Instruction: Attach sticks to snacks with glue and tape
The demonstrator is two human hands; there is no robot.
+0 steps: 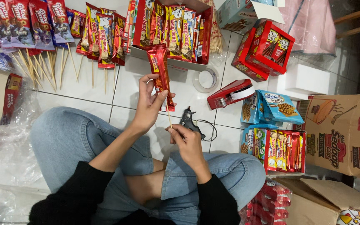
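Because the red snack bar [160, 71] is a thin foil-wrapped packet, it is judged light, slightly crushable and slick; grip its flat sides at the lower half. Its long axis runs near vertical in view, top end tilted slightly left, pointing away from the person. It is held above the tiled floor [126, 87], in front of the crossed legs. The left hand [148, 102] has thumb and fingers clamped on the bar. The right hand [186, 141] pinches a thin skewer [169, 120] that enters the bar's lower end. A glue gun [189, 121] lies just beside; a tape dispenser [230, 93] is near.
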